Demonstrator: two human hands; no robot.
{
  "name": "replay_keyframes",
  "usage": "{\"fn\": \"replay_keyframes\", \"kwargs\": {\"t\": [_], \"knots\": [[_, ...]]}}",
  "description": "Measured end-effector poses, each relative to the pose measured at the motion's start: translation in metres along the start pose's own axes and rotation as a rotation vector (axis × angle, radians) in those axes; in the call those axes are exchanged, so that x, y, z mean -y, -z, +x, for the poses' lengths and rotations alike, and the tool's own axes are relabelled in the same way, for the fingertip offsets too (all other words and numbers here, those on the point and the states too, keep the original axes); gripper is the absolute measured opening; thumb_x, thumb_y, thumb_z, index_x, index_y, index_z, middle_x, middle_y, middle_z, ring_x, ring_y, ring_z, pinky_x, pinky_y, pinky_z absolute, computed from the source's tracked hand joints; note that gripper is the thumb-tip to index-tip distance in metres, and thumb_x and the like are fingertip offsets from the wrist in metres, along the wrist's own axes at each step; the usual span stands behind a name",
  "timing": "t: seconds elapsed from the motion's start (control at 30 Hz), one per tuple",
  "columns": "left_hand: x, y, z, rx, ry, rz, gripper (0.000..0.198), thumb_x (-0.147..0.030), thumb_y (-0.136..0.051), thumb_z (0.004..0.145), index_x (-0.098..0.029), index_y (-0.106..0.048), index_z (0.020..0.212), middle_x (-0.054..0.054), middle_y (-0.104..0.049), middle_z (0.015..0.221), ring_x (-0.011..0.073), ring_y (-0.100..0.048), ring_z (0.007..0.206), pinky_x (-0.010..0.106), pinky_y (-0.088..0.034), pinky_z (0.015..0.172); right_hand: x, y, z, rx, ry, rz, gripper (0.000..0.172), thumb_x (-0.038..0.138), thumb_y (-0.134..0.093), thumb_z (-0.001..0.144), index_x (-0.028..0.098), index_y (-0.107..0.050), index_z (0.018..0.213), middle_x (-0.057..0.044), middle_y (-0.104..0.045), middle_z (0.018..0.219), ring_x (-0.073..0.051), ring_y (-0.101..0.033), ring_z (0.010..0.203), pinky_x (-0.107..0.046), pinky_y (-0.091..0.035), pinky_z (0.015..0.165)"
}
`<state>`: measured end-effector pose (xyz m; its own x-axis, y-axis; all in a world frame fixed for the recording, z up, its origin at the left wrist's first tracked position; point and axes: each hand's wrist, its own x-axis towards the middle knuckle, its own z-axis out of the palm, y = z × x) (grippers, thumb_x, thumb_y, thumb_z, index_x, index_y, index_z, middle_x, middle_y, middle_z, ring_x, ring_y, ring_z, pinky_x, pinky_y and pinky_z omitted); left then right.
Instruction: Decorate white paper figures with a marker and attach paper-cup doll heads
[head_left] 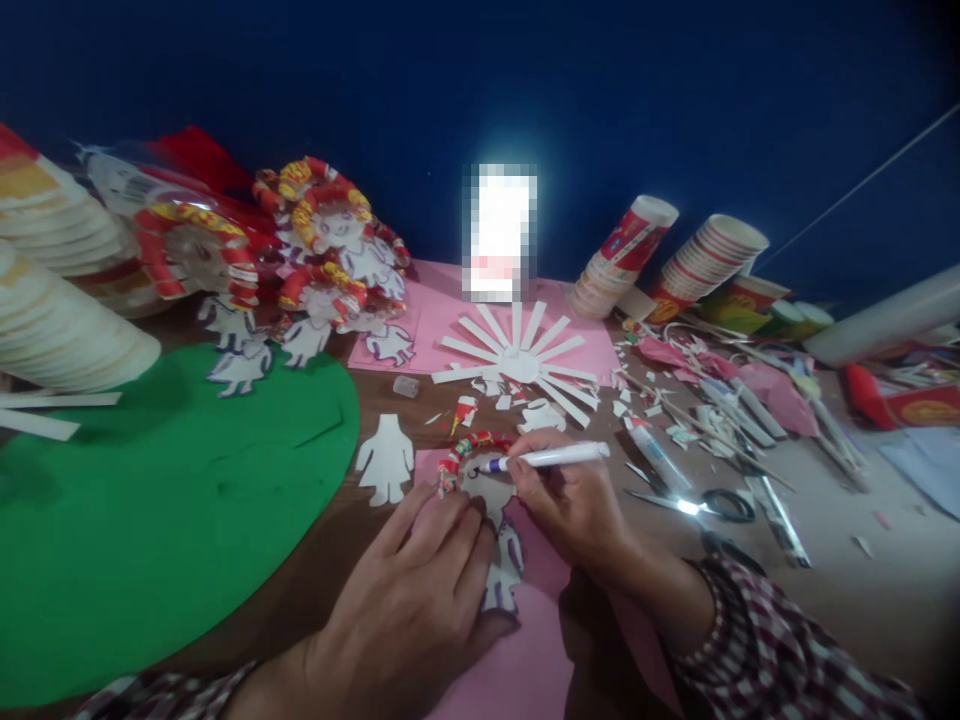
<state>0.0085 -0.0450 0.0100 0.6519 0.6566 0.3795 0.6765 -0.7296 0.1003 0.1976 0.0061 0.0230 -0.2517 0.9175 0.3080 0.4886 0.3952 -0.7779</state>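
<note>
My right hand [571,505] grips a white marker pen [555,458] with its blue tip on the head of a white paper figure [499,560]. A ring of red curled strips [469,452] frames the figure's head. The figure lies on a pink sheet [517,660]. My left hand [420,590] rests flat on the figure and sheet, fingers stretched out, pressing them down. A blank white body cut-out [386,458] lies just left of the hands.
A large green round sheet [165,510] fills the left. Finished red-and-white figures [330,260] and stacked paper plates [52,300] stand behind it. A white cut-paper sunburst [517,362] lies ahead. Scissors [694,503], a glue tube [652,452], scraps and paper cup stacks [697,262] crowd the right.
</note>
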Motion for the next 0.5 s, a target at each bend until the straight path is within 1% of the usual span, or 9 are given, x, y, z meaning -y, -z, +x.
{"fn": "replay_keyframes", "kwargs": {"t": [0.17, 0.3, 0.43, 0.5], "knots": [[0.0, 0.0, 0.001, -0.006, 0.001, 0.002, 0.05, -0.057, -0.051, 0.089, -0.013, -0.065, 0.108, 0.009, -0.067, 0.109, 0.0267, -0.052, 0.11, 0.044, -0.024, 0.111, -0.002, -0.001, -0.001, 0.015, -0.006, 0.007, 0.009, 0.022, -0.057, 0.089, 0.018, -0.062, 0.083, -0.001, -0.064, 0.074, -0.012, -0.058, 0.066, -0.024, -0.045, 0.062], [0.0, 0.0, 0.001, -0.01, 0.003, -0.001, 0.048, -0.055, -0.051, 0.089, -0.013, -0.066, 0.105, 0.009, -0.067, 0.106, 0.0273, -0.053, 0.109, 0.045, -0.025, 0.111, -0.002, 0.0, -0.003, 0.016, -0.027, 0.042, 0.008, 0.023, -0.058, 0.089, 0.019, -0.062, 0.083, 0.0, -0.062, 0.071, -0.011, -0.056, 0.061, -0.023, -0.044, 0.057], [0.001, 0.001, 0.0, -0.013, 0.002, -0.021, 0.045, -0.051, -0.051, 0.091, -0.012, -0.066, 0.108, 0.008, -0.067, 0.105, 0.0274, -0.052, 0.11, 0.045, -0.024, 0.111, -0.003, 0.006, -0.005, -0.075, -0.094, 0.116, 0.007, 0.02, -0.054, 0.09, 0.021, -0.056, 0.084, 0.002, -0.059, 0.065, -0.011, -0.054, 0.053, -0.023, -0.044, 0.049], [0.001, 0.001, 0.0, -0.018, 0.003, -0.027, 0.046, -0.05, -0.05, 0.091, -0.012, -0.065, 0.112, 0.008, -0.067, 0.109, 0.027, -0.052, 0.111, 0.045, -0.023, 0.112, -0.004, 0.01, -0.005, -0.128, -0.103, 0.103, 0.008, 0.019, -0.052, 0.091, 0.022, -0.054, 0.084, 0.002, -0.059, 0.063, -0.012, -0.054, 0.051, -0.024, -0.044, 0.048]]}}
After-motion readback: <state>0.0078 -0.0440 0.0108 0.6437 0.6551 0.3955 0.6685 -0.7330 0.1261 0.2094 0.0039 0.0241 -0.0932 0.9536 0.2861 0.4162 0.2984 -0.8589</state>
